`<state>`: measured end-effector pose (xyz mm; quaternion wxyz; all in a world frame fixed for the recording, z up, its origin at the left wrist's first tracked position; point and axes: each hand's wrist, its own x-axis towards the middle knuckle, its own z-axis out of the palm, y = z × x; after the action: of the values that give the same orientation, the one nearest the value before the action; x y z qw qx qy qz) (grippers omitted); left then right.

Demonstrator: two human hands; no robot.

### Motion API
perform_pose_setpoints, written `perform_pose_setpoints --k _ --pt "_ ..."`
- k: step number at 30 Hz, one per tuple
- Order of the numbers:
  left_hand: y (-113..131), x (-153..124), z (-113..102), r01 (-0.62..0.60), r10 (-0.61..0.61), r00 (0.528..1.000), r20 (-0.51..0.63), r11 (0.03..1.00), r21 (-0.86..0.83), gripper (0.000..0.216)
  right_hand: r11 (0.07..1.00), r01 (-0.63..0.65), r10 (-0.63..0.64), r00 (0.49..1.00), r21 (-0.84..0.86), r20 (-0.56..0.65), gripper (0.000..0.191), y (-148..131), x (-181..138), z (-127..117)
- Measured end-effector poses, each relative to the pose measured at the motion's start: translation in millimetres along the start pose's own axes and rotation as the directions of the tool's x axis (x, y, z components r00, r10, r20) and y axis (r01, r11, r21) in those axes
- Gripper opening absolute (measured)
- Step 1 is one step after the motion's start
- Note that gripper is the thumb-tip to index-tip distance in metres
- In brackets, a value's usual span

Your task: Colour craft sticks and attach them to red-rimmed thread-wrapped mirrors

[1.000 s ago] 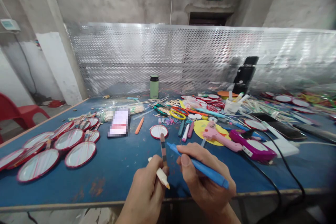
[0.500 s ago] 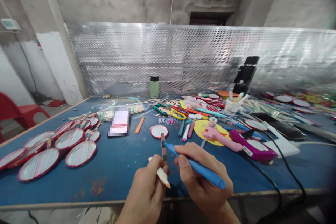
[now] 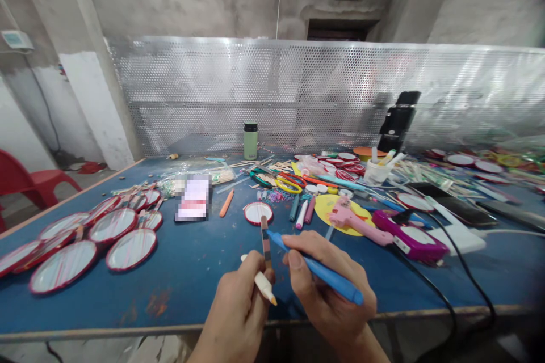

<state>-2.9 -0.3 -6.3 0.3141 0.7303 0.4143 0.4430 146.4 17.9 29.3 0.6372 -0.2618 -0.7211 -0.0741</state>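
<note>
My left hand point(image 3: 240, 303) is closed around the lower end of a craft stick point(image 3: 266, 244) with darker bands across it. A white marker point(image 3: 264, 286) with an orange tip is also tucked in that hand. The stick's upper end overlaps the edge of a small round disc point(image 3: 258, 211) with a red rim; whether they are joined I cannot tell. My right hand point(image 3: 334, 289) grips a blue marker point(image 3: 330, 275) like a pen, its tip at or very near the stick's right side.
Red-rimmed discs point(image 3: 63, 266) pile up at left beside a phone point(image 3: 193, 198). An orange marker point(image 3: 227, 203) lies near the middle. To the right are a pink glue gun point(image 3: 357, 221), a purple device point(image 3: 409, 238) and black cables point(image 3: 451, 244). A green bottle point(image 3: 251, 142) stands behind.
My right hand and the blue marker have shifted very slightly, the marker's rear end a little to the left. My left hand stays in place with the stick.
</note>
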Motion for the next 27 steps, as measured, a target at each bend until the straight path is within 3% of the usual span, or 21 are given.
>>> perform_pose_setpoints --k 15,27 --pt "1.2 0.3 0.0 0.006 -0.006 1.000 0.005 1.000 -0.011 0.025 0.998 -0.033 0.030 0.998 -0.061 -0.052 0.022 4.1 -7.2 -1.3" --pt "-0.1 -0.2 -0.6 0.000 0.000 1.000 0.005 1.000 -0.006 0.022 1.000 0.018 -0.018 1.000 0.003 0.003 0.022 1.6 -0.4 -0.2"
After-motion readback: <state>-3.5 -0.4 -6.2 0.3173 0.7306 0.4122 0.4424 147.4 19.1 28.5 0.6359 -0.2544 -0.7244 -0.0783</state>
